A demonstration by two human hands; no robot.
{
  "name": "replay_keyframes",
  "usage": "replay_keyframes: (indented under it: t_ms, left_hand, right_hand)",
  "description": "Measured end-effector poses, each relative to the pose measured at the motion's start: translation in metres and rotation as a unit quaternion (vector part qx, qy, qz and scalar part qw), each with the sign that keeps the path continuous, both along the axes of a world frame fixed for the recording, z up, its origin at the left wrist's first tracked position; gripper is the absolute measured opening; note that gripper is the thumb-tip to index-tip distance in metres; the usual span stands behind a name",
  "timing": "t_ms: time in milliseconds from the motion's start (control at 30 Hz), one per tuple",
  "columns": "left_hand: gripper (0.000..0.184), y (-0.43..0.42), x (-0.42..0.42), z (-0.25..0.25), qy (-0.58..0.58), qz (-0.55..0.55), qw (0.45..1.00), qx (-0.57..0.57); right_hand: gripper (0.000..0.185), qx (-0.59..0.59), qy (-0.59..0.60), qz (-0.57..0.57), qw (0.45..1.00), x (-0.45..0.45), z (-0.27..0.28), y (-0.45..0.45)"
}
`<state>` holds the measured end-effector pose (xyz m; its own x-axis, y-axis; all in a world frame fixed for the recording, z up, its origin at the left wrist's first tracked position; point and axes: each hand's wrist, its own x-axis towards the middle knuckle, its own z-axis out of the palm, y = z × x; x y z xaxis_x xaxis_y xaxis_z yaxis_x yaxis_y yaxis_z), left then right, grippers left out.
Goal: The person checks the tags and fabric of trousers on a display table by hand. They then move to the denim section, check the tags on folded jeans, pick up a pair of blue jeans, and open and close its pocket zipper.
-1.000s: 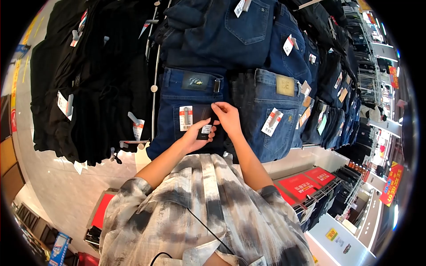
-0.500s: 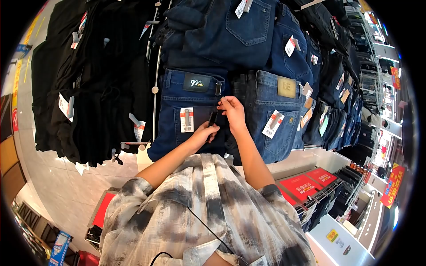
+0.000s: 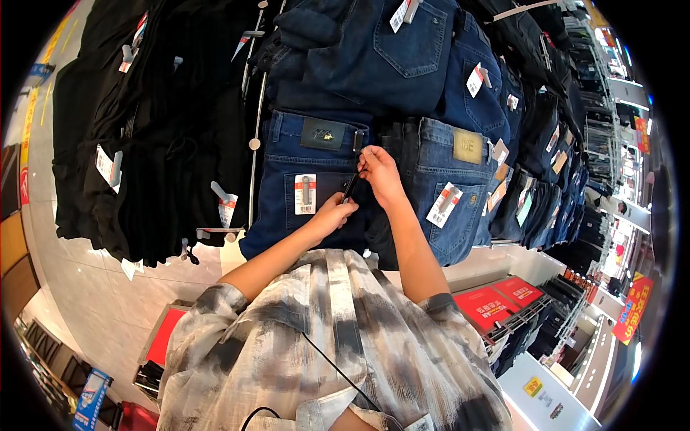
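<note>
Folded dark blue jeans (image 3: 277, 187) with a dark leather-look waist patch (image 3: 322, 133) lie in front of me, a white and red price tag (image 3: 305, 195) on their pocket. Over their right part, my left hand (image 3: 335, 216) is closed on a slim black object (image 3: 351, 187) whose kind I cannot make out. Just above and to the right, my right hand (image 3: 381, 174) has its fingers pinched together near that object's upper end. What they pinch is too small to tell. A small black piece (image 3: 357, 141) shows on the waistband above my right fingers.
Lighter blue jeans (image 3: 445, 154) with a tan patch lie to the right. Black trousers (image 3: 172, 144) fill the left, beyond a metal rail (image 3: 251, 169). More jeans (image 3: 410, 43) are stacked behind. Red signs (image 3: 496, 300) top a lower rack at the right.
My right hand has moved slightly, its fingers now more closed together near the black object's upper end. My left hand keeps its hold. The view has shifted a little.
</note>
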<state>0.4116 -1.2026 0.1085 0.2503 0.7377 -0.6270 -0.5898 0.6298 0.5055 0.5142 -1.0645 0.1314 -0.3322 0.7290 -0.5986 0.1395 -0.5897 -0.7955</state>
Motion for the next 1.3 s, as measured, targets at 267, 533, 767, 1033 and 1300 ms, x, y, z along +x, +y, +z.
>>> replay_keyframes:
  t_ms: [267, 533, 767, 1033, 1300]
  left_hand:
    - [0.018, -0.008, -0.002, -0.006, 0.01, -0.009, 1.0, 0.001]
    - [0.013, -0.018, 0.001, -0.013, 0.0, -0.035, 0.999, -0.003]
    - [0.013, -0.016, 0.0, -0.011, 0.011, -0.049, 0.999, 0.0]
    - [0.017, -0.017, 0.003, -0.009, 0.027, -0.051, 0.998, 0.018]
    - [0.016, -0.017, 0.003, -0.009, 0.024, -0.065, 0.997, 0.028]
  right_hand:
    - [0.017, -0.066, -0.002, 0.019, 0.998, 0.002, 0.008, 0.001]
    - [0.028, -0.029, -0.06, 0.065, 0.996, 0.008, 0.006, -0.005]
    - [0.031, -0.025, -0.045, 0.067, 0.996, 0.009, 0.009, -0.005]
    - [0.022, -0.039, -0.01, 0.1, 0.994, 0.012, 0.004, 0.001]
    - [0.026, -0.047, -0.02, 0.047, 0.998, 0.011, 0.01, -0.01]
